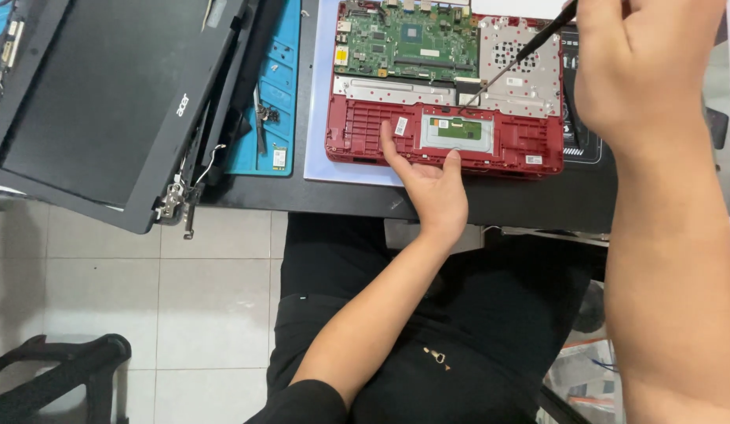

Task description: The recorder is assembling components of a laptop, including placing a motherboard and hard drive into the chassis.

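Right hand (632, 63) grips a screwdriver (522, 55) over the red laptop shell (357, 129); left hand (428, 180) rests open on its edge

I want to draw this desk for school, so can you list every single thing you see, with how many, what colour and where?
Opened red plastic laptop base: one, red, middle of the desk on a pale sheet.
Green circuit board: one, green, inside the base, top part.
Silver metal plate: one, silver, right of the board.
Black laptop screen panel: one, black, left, hanging over the desk edge.
Blue repair mat: one, blue, between screen and base.
Black desk: one, black, under everything.
Thin black screwdriver: one, black, tip on the base.
Left hand: one, resting on the base's front edge.
Right hand: one, holding the screwdriver.
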